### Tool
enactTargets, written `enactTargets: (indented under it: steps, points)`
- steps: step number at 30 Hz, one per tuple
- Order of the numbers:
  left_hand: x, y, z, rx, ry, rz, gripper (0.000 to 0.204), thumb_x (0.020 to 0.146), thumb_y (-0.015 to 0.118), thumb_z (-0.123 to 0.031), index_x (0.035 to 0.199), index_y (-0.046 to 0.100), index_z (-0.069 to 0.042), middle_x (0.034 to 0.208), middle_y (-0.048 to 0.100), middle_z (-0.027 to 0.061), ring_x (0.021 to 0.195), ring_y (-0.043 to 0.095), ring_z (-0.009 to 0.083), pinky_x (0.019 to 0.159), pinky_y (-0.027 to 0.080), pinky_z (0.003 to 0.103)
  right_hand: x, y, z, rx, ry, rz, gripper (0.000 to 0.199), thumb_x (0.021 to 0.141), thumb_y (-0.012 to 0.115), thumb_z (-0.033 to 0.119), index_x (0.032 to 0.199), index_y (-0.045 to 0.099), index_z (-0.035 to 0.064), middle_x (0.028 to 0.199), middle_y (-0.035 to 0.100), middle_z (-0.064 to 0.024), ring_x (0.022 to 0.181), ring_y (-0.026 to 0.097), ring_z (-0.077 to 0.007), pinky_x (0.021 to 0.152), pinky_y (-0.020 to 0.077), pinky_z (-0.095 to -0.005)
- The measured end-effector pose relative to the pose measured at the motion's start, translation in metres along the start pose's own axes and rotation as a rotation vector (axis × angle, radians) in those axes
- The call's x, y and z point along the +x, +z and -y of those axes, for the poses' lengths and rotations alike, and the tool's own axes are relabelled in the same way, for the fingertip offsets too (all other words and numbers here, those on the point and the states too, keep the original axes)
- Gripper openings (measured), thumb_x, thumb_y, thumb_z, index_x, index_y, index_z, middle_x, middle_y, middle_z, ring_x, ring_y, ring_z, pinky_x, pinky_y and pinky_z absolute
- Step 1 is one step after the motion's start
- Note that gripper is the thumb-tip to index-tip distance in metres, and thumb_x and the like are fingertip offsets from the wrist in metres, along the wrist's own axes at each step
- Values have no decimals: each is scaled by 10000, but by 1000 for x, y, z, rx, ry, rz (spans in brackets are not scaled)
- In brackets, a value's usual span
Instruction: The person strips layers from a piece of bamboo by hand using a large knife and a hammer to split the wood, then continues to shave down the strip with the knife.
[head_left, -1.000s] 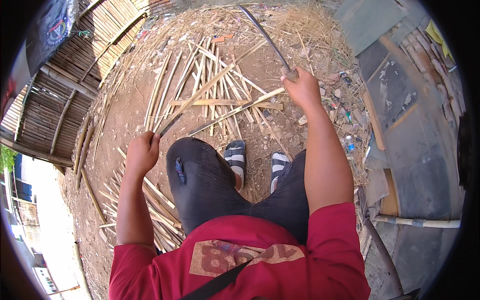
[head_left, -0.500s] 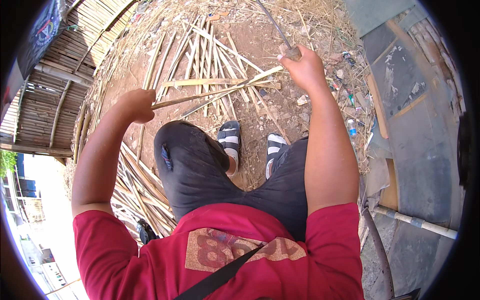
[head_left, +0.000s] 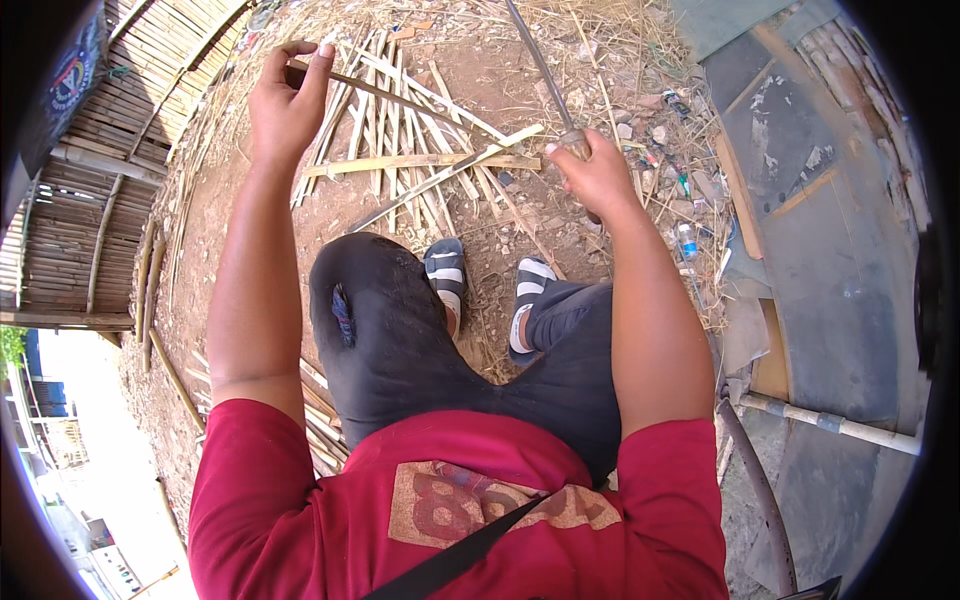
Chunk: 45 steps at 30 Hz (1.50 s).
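Observation:
My left hand (head_left: 288, 108) is raised at the far left, thumb and fingers closed on the end of a thin dark bamboo strip (head_left: 400, 100). The strip slants right and toward me, over the pile on the ground. My right hand (head_left: 598, 178) grips the wooden handle of a long knife (head_left: 540, 65), its narrow blade pointing away from me. A second bamboo strip (head_left: 440, 178) slants below the first, its pale tip near my right thumb. Beneath lies a loose pile of pale split bamboo strips (head_left: 405, 135), with a wider flat piece (head_left: 380, 164) across it.
My sandalled feet (head_left: 447, 268) stand on bare soil. More strips (head_left: 322, 420) lie beside my left knee. A bamboo slat wall (head_left: 70, 230) rises at left. Dark sheets (head_left: 800, 200) and a pole (head_left: 860, 432) are at right, with litter and a plastic bottle (head_left: 686, 240) nearby.
My left hand has moved away from me and slightly right, swinging its end of the strip outward. My right hand has come slightly toward me with the knife, whose blade shows more.

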<state>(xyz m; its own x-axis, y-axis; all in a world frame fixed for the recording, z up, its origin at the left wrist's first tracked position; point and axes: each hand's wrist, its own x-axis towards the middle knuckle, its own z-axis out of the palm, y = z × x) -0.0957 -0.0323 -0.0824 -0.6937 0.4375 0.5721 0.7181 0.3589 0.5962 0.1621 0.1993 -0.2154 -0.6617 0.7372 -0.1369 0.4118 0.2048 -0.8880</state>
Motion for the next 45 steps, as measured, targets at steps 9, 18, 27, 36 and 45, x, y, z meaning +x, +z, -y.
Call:
enactTargets:
  steps: [9, 18, 27, 36, 45]
  points:
    - [40, 102, 18, -757, -63, -500, 155, 964, 606, -187, 958, 589, -32, 783, 534, 47, 702, 518, 157, 661, 429, 285, 16, 45, -31, -358, -12, 23, 710, 879, 745, 417, 1380, 576, -58, 1271, 667, -293, 1199, 647, -419, 1022, 507, -447]
    - [64, 100, 15, -1680, -276, -67, 544, 1083, 450, -504, 656, 368, -177, 539, 333, -20, 446, 332, 125, 429, 280, 292, 49, 137, -8, -265, 10, -87, 472, 905, 699, 288, 1248, 608, -23, 1032, 723, -285, 1014, 693, -462, 903, 543, -520]
    - [61, 106, 9, -1381, -224, -254, 528, 1112, 410, -460, 661, 357, -189, 533, 301, -35, 456, 322, 108, 434, 275, 284, 61, 186, -71, -272, 59, -252, 371, 914, 685, 245, 1154, 590, -21, 971, 705, -281, 925, 685, -480, 807, 532, -556]
    - [64, 125, -1, -1180, -183, -442, 507, 1116, 408, -442, 681, 363, -186, 544, 303, -31, 444, 307, 114, 427, 276, 293, 53, 186, -102, -501, 152, -62, 343, 906, 693, 214, 1153, 593, -3, 985, 719, -265, 936, 682, -497, 806, 529, -561]
    - [55, 112, -11, -1787, -357, -158, 505, 1110, 424, -458, 686, 363, -192, 542, 301, -34, 448, 306, 111, 428, 255, 289, 63, 166, -68, -4, -114, -445, 349, 917, 674, 219, 1163, 589, -14, 1007, 713, -300, 959, 698, -484, 848, 551, -554]
